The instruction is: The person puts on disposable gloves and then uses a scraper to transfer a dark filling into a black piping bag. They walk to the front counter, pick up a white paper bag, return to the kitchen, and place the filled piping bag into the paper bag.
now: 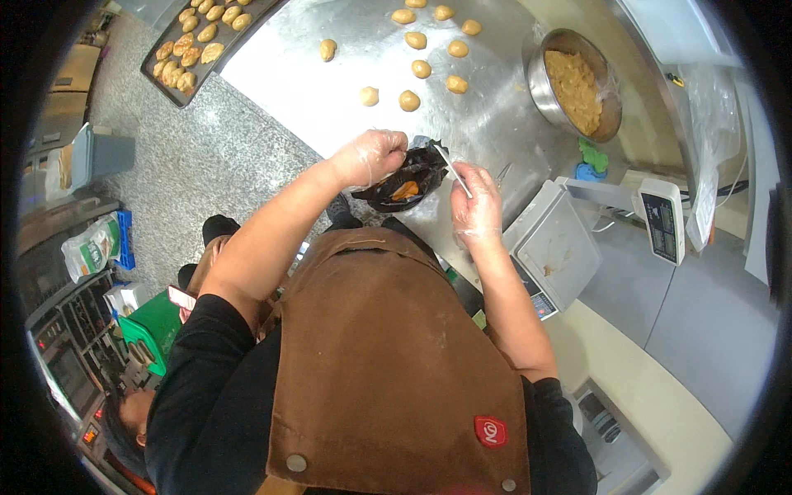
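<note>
My left hand (375, 156), in a clear plastic glove, is closed in a fist on the edge of a crumpled black plastic bag (427, 162). Inside the bag's open mouth shows an orange-brown mass (406, 190). My right hand (477, 201), gloved likewise, grips a thin white stick-like tool (456, 173) whose upper end meets the bag's right side. Beyond the hands, several rounded tan dough pieces (409, 101) lie apart on the stainless steel table (346, 80).
A steel bowl (544, 102) of tan dough-like mass stands at the back right. Right of my hand is a digital scale (560, 247) with its display (661, 224). A dark baking tray (213, 80) of browned pastries sits at upper left. Another person (133, 414) with a phone (181, 298) is at left.
</note>
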### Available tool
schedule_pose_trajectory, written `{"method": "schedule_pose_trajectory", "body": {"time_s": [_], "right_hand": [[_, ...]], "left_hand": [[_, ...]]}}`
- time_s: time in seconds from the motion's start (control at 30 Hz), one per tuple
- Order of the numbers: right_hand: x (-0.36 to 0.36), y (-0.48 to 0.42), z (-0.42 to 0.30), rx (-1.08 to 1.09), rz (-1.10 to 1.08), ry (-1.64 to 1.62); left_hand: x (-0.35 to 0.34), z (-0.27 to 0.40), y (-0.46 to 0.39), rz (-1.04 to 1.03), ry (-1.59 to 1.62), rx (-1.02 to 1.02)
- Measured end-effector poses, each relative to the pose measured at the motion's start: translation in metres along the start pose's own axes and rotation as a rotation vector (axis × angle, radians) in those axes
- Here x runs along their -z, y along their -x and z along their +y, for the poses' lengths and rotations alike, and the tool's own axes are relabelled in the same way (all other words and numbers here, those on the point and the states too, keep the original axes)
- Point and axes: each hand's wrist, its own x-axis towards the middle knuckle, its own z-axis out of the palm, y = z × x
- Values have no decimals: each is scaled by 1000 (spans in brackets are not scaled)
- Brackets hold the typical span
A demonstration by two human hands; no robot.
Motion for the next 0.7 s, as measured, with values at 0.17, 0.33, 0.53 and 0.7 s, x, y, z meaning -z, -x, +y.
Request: {"method": "schedule_pose_trajectory", "body": {"time_s": [0.17,0.33,0.53,0.7], "right_hand": [[-5,-2,-14,73,-40,231],[-16,-2,-20,164,-81,366],[-15,0,-21,180,-132,512],[-2,-20,-28,220,-329,757]], "left_hand": [[-10,-5,1,49,49,81],[-25,-27,-2,77,333,181],[-17,-19,0,47,377,208],[-14,-24,-4,4,352,176]]}}
